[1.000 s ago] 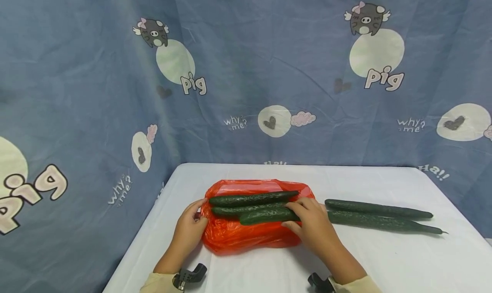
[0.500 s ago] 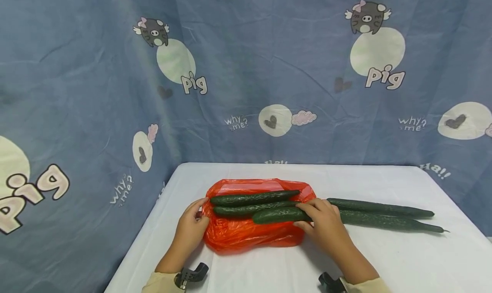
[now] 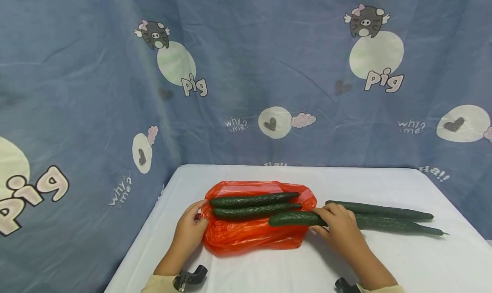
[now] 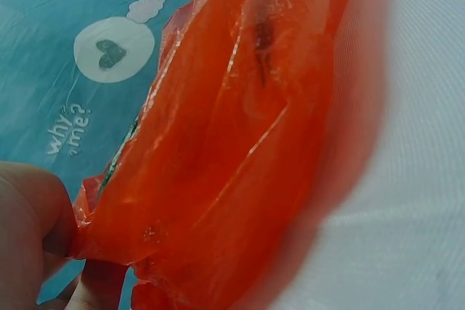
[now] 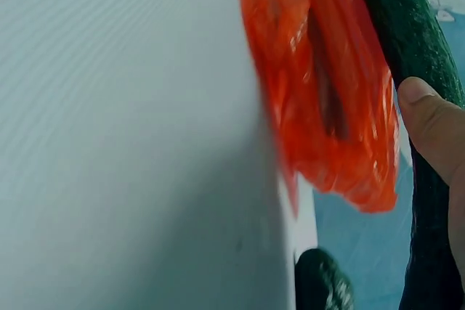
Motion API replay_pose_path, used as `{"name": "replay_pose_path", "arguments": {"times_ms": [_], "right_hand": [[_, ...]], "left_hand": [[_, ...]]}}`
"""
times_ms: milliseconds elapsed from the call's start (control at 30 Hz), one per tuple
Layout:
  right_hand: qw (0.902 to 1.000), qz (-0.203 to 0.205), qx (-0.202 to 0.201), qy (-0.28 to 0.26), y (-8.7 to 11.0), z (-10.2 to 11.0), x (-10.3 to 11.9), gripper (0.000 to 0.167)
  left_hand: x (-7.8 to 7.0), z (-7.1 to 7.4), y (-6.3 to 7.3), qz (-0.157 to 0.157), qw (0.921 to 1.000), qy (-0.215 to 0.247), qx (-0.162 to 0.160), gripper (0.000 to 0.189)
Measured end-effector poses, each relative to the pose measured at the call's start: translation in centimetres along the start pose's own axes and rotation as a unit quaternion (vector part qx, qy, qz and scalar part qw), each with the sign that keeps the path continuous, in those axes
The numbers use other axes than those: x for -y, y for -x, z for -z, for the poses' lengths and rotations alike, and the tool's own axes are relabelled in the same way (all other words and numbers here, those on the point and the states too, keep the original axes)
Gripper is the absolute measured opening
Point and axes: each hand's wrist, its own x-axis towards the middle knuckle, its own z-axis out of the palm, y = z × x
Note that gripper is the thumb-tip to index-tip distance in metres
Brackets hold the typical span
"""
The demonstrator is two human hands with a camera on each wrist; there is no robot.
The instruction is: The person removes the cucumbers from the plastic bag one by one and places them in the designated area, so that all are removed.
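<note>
A red plastic bag (image 3: pixel 250 237) lies on the table, two cucumbers (image 3: pixel 253 198) side by side on or in its upper part; I cannot tell which. My left hand (image 3: pixel 191 224) pinches the bag's left edge, and in the left wrist view its fingers (image 4: pixel 33 215) grip the crumpled film. My right hand (image 3: pixel 342 229) holds another dark green cucumber (image 3: pixel 294 218) between thumb and fingers. That cucumber's left end lies over the bag; its right part is hidden by the hand. In the right wrist view, the thumb (image 5: pixel 432 117) presses on the cucumber's side.
Right of the bag, two more cucumbers (image 3: pixel 384 210) lie lengthwise on the white-covered table (image 3: pixel 253 276), their left ends near the right hand. A blue patterned curtain (image 3: pixel 246 71) hangs behind the table and along the left side.
The right hand has moved to the right with its cucumber, whose left end has slid from the bag's middle toward its right side. The left hand keeps its place on the bag.
</note>
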Motion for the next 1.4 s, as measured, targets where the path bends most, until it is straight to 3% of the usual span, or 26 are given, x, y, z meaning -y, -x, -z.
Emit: {"name": "replay_pose_path", "arguments": {"times_ms": [200, 1400], "right_hand": [[0.9999, -0.009, -0.004, -0.001, 0.8, 0.2, -0.9, 0.051], [0.9938, -0.087, 0.069, 0.004, 3.8, 3.9, -6.7, 0.049]], "left_hand": [[0.1, 0.1, 0.0, -0.004, 1.0000, 0.002, 0.001, 0.058], [0.1, 0.1, 0.1, 0.005, 1.0000, 0.003, 0.000, 0.058]]}}
